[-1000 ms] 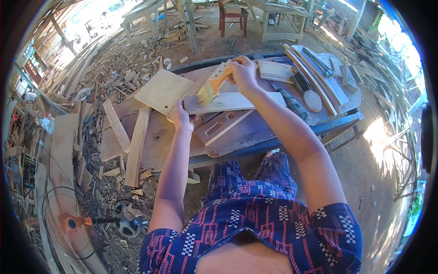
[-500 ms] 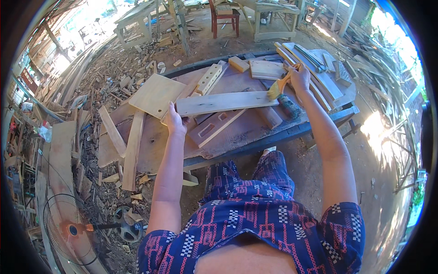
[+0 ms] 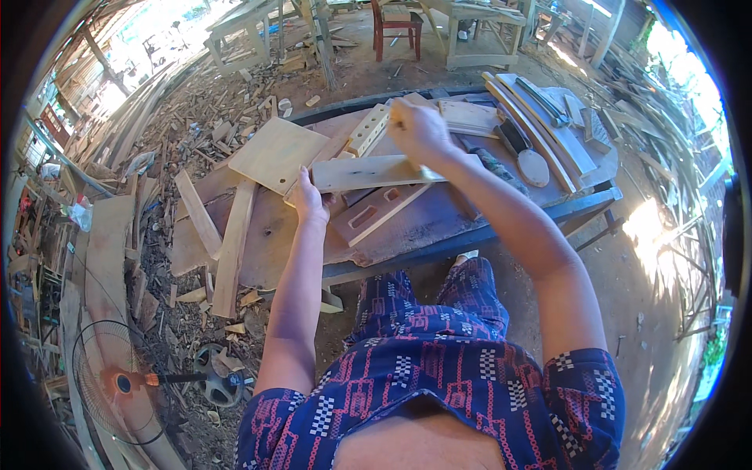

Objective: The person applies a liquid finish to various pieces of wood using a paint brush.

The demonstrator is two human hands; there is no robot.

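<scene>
A long pale wooden board (image 3: pixel 360 173) lies crosswise over other pieces on the worktable. My left hand (image 3: pixel 311 200) grips its left end, thumb on top and fingers underneath. My right hand (image 3: pixel 421 135) is closed around a paintbrush above the middle right of the board. The hand hides most of the brush, and its blurred bristles (image 3: pixel 428 174) are down at the board's face. Just beyond the board is a block with a row of holes (image 3: pixel 368 131). On the near side a slotted wooden piece (image 3: pixel 381 210) rests partly beneath it.
A flat panel with a hole (image 3: pixel 280 153) is left of the board. Long strips (image 3: pixel 540 135) and a dark-handled tool with a pale oval end (image 3: pixel 533 167) lie at the right. A caged fan (image 3: pixel 121 384) stands lower left; a red chair (image 3: pixel 396 36) is farther off.
My right hand has swept left along the board with the paintbrush, from the right end to over its middle right. My left hand keeps hold of the left end.
</scene>
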